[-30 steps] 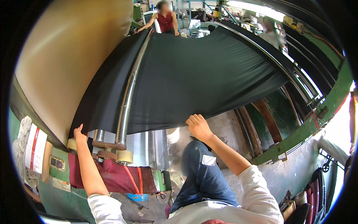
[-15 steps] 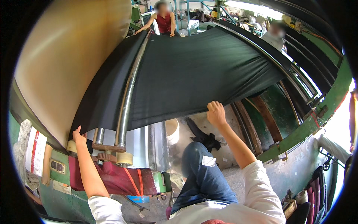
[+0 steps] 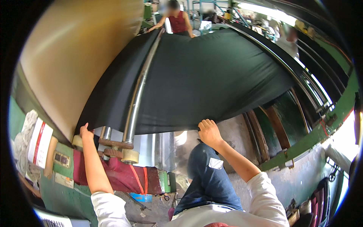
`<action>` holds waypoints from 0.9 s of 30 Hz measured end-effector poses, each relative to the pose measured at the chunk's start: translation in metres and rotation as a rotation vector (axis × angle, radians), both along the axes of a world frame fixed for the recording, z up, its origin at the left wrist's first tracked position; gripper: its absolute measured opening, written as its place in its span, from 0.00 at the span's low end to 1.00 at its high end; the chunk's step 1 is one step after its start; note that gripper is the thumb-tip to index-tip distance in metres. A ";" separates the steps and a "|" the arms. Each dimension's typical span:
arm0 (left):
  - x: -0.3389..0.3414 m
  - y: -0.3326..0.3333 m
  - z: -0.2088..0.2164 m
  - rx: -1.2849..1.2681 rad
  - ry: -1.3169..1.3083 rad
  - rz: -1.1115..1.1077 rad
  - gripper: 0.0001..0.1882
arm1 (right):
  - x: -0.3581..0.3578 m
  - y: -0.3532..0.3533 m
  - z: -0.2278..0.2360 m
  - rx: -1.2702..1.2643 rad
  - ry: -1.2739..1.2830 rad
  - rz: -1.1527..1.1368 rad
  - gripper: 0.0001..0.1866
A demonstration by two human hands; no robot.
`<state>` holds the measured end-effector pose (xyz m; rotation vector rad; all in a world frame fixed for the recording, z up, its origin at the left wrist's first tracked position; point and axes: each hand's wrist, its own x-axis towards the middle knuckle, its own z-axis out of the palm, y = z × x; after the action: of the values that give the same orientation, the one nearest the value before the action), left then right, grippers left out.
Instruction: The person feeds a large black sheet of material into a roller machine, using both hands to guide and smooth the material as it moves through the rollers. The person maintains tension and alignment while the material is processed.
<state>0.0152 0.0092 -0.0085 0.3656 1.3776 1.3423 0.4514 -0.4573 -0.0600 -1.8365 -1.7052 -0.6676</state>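
A wide sheet of black fabric [image 3: 189,79] stretches across the machine, passing over a shiny metal roller bar [image 3: 141,83]. My right hand [image 3: 210,132] is closed on its near edge, pulling that edge down toward me. At the left, my left hand [image 3: 86,131] grips the near corner of the fabric beside a large tan drum [image 3: 75,49]; some of its fingers are hidden. Across the machine, a person in a red sleeveless top [image 3: 177,22] has both arms at the fabric's far edge.
Another person in white [image 3: 285,43] stands at the far right behind a long metal rail [image 3: 264,49]. Below my left arm are a cog wheel [image 3: 113,152] and maroon cloth [image 3: 117,176] tied with orange bands. A green machine frame [image 3: 302,149] curves along the right.
My right hand has moved left and toward me, drawing the fabric's near edge with it. My left hand stays at the corner. The view has shifted slightly.
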 end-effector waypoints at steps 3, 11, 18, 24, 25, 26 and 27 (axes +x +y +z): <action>-0.043 0.015 0.003 0.223 -0.104 0.095 0.10 | -0.021 0.025 0.009 0.037 0.015 0.071 0.05; 0.017 -0.044 0.024 0.201 -0.001 -0.178 0.10 | -0.035 0.048 0.009 0.024 -0.015 0.178 0.07; 0.027 -0.060 0.038 0.203 0.053 -0.165 0.09 | 0.056 0.047 0.043 0.059 0.043 -0.194 0.13; 0.034 -0.060 0.047 0.189 0.052 -0.057 0.10 | 0.123 0.006 0.016 -0.211 0.056 -0.434 0.07; 0.037 -0.057 0.045 0.178 0.032 0.039 0.10 | 0.124 0.003 0.005 -0.210 0.017 -0.377 0.06; 0.040 -0.055 0.042 0.163 0.024 0.127 0.11 | 0.115 -0.003 -0.005 -0.215 -0.012 -0.324 0.05; 0.034 -0.052 0.040 0.151 0.038 0.101 0.11 | 0.107 -0.006 -0.012 -0.251 -0.054 -0.277 0.03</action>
<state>0.0494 -0.0426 0.0315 0.4286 1.3443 1.5349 0.5589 -0.4631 -0.0716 -2.2779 -1.6447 -0.6392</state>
